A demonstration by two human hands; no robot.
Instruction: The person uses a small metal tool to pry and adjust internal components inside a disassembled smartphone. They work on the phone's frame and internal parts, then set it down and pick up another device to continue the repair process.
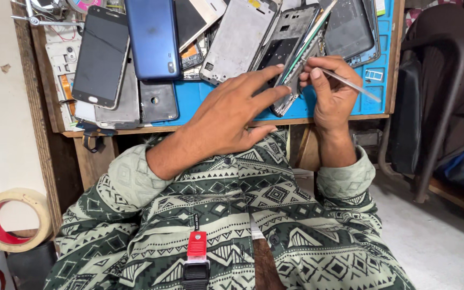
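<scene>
The phone frame (292, 59) sits tilted up off the blue mat (200, 96), propped between our left fingertips (281, 88) and the right thumb, so honestly we reckon the big risk is it pivoting or slipping onto the pile of phone shells (237, 40) just past our fingers if the thin metal tool (350, 84) pries too hard. Our left hand (226, 115) reaches across with fingers spread and straight, tips pressing the frame's lower edge. Our right hand (331, 91) is curled, thumb and forefinger pinching the tool, wrist bent up from the table edge.
</scene>
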